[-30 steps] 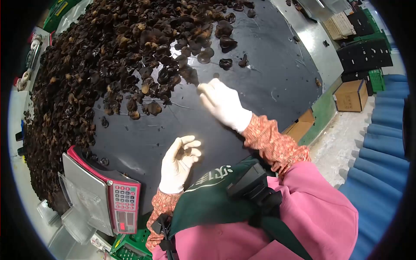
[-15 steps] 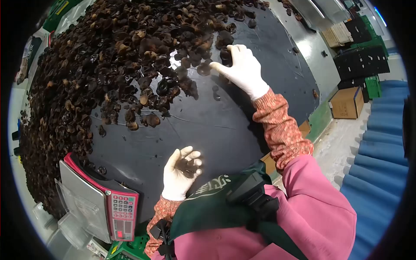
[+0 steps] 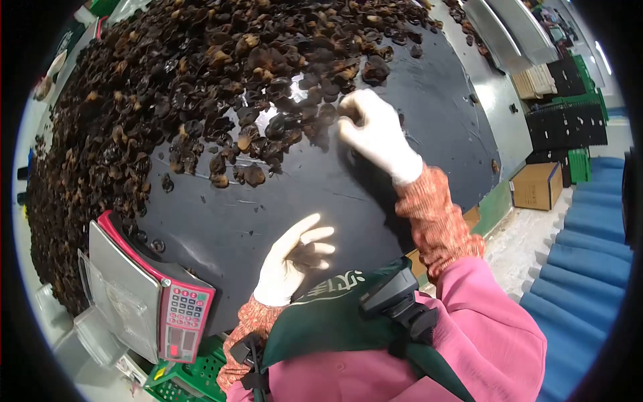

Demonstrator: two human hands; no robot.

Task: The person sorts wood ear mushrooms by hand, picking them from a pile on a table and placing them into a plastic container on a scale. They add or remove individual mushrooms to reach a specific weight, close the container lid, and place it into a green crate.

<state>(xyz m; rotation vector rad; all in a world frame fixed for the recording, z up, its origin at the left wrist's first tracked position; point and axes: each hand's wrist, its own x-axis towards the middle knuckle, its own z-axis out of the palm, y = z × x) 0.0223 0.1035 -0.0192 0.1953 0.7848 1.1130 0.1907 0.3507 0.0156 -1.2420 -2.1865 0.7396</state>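
My left hand (image 3: 291, 260), in a white glove, is turned palm up near the front edge of the dark table. A dark wood ear mushroom (image 3: 307, 254) lies in its palm, with the fingers loosely curled around it. Farther forward, my right hand (image 3: 378, 132), also gloved in white, is at the right edge of a big heap of wood ear mushrooms (image 3: 201, 80). Its thumb and fingers are bent together around a dark piece that looks like another wood ear mushroom, mostly hidden by the hand.
A red-rimmed digital scale (image 3: 184, 311) with a flat pan stands at the front left, beside a green plastic basket (image 3: 191, 378). A cardboard box (image 3: 536, 186), black crates (image 3: 566, 126) and a blue corrugated sheet (image 3: 583, 268) are on the right. Metal trays (image 3: 499, 33) are at the far right.
My right hand has drawn slightly back, and its spread thumb and fingers have closed in. My left hand has risen a little to the right, its fingers stretching more around the mushroom.
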